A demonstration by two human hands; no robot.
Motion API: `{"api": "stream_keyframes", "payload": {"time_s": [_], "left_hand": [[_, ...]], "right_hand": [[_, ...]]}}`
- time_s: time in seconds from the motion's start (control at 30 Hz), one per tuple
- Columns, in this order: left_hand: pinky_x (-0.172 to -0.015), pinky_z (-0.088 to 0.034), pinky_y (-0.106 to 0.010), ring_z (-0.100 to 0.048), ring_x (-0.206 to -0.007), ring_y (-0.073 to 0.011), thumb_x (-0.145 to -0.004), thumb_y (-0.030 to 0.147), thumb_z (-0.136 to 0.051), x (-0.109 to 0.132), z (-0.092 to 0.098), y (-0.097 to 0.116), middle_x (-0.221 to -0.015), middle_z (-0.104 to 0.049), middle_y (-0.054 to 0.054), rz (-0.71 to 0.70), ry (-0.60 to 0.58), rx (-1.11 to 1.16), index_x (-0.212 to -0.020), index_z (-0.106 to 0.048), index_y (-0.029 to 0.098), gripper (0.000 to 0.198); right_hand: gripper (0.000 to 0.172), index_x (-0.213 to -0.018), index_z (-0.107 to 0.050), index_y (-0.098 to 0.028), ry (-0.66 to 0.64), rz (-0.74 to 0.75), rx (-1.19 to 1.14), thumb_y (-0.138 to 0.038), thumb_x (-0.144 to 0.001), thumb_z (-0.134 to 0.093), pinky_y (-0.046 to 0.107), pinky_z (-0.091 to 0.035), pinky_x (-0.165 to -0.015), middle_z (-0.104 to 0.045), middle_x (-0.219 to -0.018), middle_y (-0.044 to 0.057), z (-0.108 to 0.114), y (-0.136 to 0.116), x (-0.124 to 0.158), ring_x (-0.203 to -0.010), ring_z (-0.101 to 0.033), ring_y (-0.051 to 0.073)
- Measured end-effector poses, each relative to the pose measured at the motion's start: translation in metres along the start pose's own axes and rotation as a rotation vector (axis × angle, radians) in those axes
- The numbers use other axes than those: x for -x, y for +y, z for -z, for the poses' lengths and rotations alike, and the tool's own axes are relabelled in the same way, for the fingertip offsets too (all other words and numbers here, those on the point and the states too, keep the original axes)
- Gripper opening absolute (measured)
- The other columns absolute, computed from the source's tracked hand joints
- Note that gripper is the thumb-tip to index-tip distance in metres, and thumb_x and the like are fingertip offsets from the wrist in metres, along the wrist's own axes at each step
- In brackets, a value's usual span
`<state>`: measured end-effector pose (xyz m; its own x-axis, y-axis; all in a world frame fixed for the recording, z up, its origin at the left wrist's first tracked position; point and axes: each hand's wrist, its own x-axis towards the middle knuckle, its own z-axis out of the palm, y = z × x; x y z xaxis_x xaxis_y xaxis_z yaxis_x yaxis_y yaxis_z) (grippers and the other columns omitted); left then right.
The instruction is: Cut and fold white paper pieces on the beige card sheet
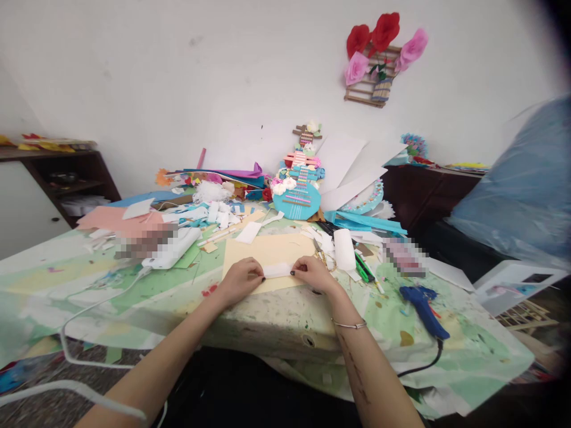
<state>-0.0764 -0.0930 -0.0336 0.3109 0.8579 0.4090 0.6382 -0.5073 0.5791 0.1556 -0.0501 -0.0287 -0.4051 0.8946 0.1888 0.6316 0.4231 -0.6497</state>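
Observation:
A small white strip (pixel 277 271) lies stretched between my two hands, over a pale yellow sheet (pixel 267 245) near the table's front edge. My left hand (pixel 244 278) pinches the strip's left end between closed fingers. At the right end, my right hand (pixel 312 274) pinches it the same way, with dark nails showing. A white roll (pixel 344 249) stands to the right of the yellow sheet. Scissors (pixel 325 257) lie between that roll and my right hand, partly hidden.
A blue glue gun (pixel 426 310) with a black cord lies at the right. Behind the sheet stands a turquoise guitar-shaped craft (pixel 298 200). A white power strip (pixel 173 248) and paper scraps (pixel 217 213) are at left. A green cutter (pixel 364 267) lies beside the roll.

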Motion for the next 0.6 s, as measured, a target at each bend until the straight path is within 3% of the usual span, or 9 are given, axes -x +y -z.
{"api": "stream_keyframes", "payload": {"time_s": [0.6], "left_hand": [[-0.075, -0.043, -0.030, -0.054, -0.079, -0.0167, -0.070, 0.015, -0.051, -0.0036, -0.0033, 0.0031, -0.080, -0.055, -0.003, 0.015, 0.007, -0.104, -0.065, -0.057, 0.017, 0.008]], "right_hand": [[0.009, -0.067, -0.065, -0.013, 0.020, -0.038, 0.010, -0.016, -0.065, -0.056, 0.020, -0.037, -0.055, -0.063, -0.066, 0.003, -0.0050, -0.0020, -0.0015, -0.061, -0.053, 0.011]]}}
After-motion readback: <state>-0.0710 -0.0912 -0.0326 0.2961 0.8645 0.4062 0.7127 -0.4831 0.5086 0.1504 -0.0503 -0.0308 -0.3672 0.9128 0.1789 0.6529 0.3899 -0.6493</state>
